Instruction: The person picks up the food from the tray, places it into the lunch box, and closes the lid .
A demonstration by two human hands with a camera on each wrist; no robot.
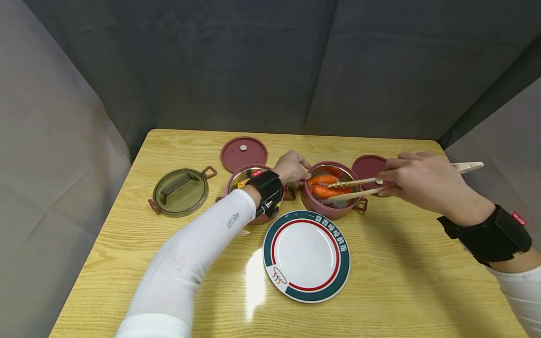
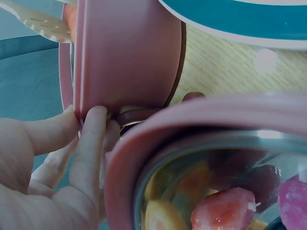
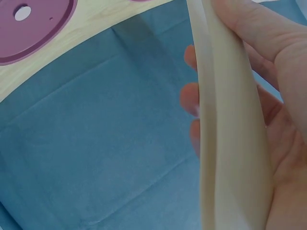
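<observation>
The right hand (image 1: 422, 180) is curled round a pair of pale wooden tongs (image 1: 363, 187), thumb on top and fingers beneath, squeezing the two arms narrow. The right wrist view shows the tongs' arms (image 3: 225, 129) lying nearly together across the palm, with the fingertips wrapped behind them. The tips of the tongs reach into the right-hand pink pot (image 1: 331, 209) and close about an orange piece of food (image 1: 327, 191), likely a shrimp or carrot; a second orange piece (image 1: 323, 179) lies just behind it in the same pot.

The left hand (image 1: 291, 168) rests at the left rim of that pot, fingers bent and pinching its side handle. In the left wrist view, the fingers (image 2: 88, 143) press against the pot's pink wall (image 2: 129, 52) just where the dark handle (image 2: 136, 115) juts out.

Just beside, under the left wrist, stands a second pink pot (image 1: 243, 176); up close it holds mixed food (image 2: 216, 211) in red, orange and pink pieces. In front of both pots lies a white plate (image 1: 306, 256) with a red ring and a teal border. Behind the pots lie two round pink lids, one far left (image 1: 243, 152) and one (image 1: 367, 165) partly hidden by the right hand. A smoky transparent lid (image 1: 181, 191) with clasps lies well to the left on the wooden table (image 1: 401, 281).
</observation>
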